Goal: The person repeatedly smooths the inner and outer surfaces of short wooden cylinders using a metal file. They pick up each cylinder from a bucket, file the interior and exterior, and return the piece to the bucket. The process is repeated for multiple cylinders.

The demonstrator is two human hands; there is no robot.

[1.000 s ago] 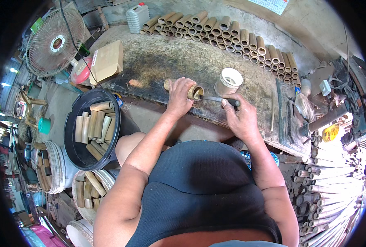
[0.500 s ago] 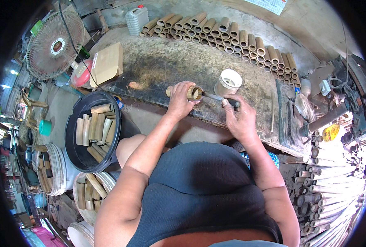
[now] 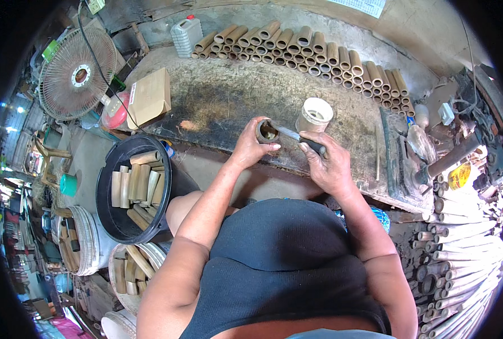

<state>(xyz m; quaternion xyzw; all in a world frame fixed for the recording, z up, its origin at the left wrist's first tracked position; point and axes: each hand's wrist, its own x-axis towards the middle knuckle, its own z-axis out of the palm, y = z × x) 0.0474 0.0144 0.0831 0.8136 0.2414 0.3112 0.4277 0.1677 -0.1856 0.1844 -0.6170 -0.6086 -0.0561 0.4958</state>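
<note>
Table: long, dark-stained wooden table (image 3: 234, 85), its surface scuffed and blackened toward the near edge.
Tube stack: many brown, hollow bamboo tubes (image 3: 305, 53) piled in rows along the table's far side, ends facing the person.
Tub: round black plastic tub (image 3: 105, 210) at the person's left, with cut bamboo pieces inside.
Cardboard: flat brown cardboard box (image 3: 152, 97) on the table's left end; a pale label on its left side, print too small to tell.
Wall sheet: whitish paper sheet (image 3: 367, 6) at the top, covered in fine rows of print.
Right hand: fingers wrapped around the dark handle of a metal-bladed hand tool (image 3: 313, 146); hand (image 3: 331, 165) over the table's near edge.
Left hand: fingers curled around a short brown bamboo tube (image 3: 261, 135); hand (image 3: 247, 149) left of the blade.
Container: open-topped whitish cylindrical container (image 3: 314, 117) standing on the table beyond the right hand.
Yellow item: bright yellow object (image 3: 459, 175) at far right, bearing reddish print.
Blade: slants leftward to the held tube's mouth; contact inside, cannot tell.
Held tube: above the table's near edge, mouth toward the camera.
</note>
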